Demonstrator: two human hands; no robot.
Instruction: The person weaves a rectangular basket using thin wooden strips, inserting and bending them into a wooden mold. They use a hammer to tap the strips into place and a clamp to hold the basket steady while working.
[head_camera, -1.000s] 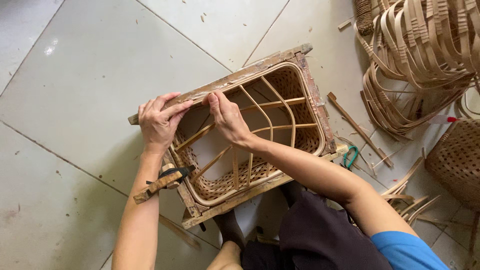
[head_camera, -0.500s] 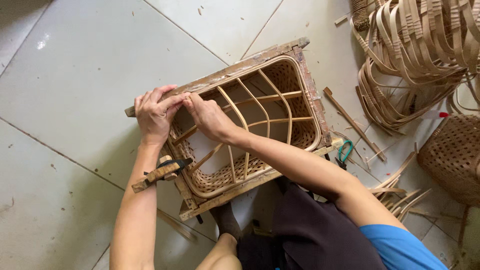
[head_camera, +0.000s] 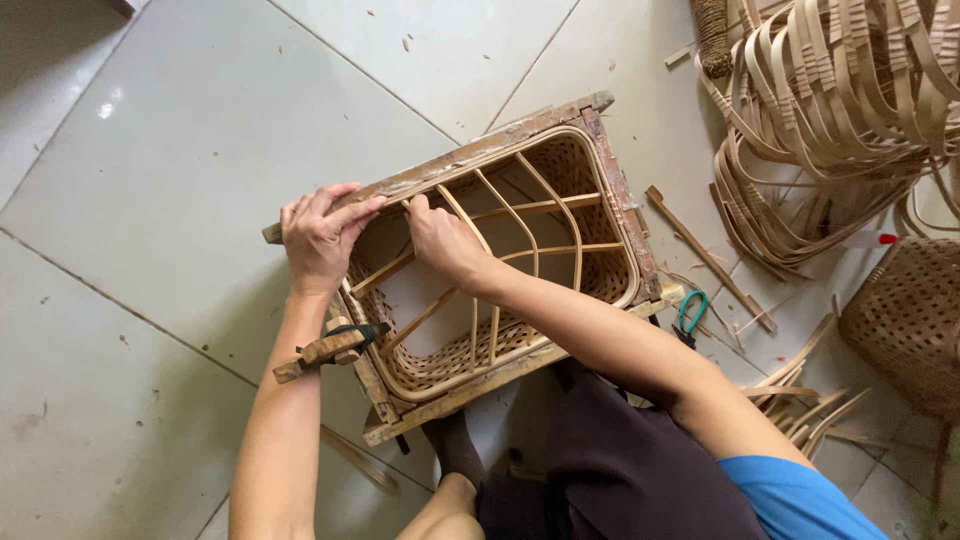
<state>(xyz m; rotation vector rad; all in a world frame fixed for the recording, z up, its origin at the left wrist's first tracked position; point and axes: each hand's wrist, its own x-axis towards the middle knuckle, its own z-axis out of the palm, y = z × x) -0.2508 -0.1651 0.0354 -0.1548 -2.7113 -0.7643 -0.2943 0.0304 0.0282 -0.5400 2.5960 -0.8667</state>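
A half-woven rattan basket (head_camera: 500, 280) sits inside a rectangular wooden frame (head_camera: 470, 160) on a pale tiled floor (head_camera: 180, 130), seen from above. The left hand (head_camera: 322, 235) lies over the frame's far left corner, fingers curled on the top rail and thumb pointing toward the other hand. The right hand (head_camera: 442, 240) is just beside it, inside the rim, fingers pinched on a thin rattan strand at the basket's upper edge. The two hands are near each other but apart. Bare ribs fan across the open basket, with tight weaving only low on its walls.

A small wooden clamp (head_camera: 330, 348) with a dark strap grips the frame's left rail, below the left wrist. Green-handled scissors (head_camera: 690, 312) lie on the floor just beside the frame's right corner. A loose wooden stick (head_camera: 705, 255) rests at an angle to the right of the frame. A heap of rattan strips (head_camera: 830, 110) fills the upper right, and a finished woven basket (head_camera: 910, 320) stands at the right edge. Scraps and splinters dot the tiles around them.
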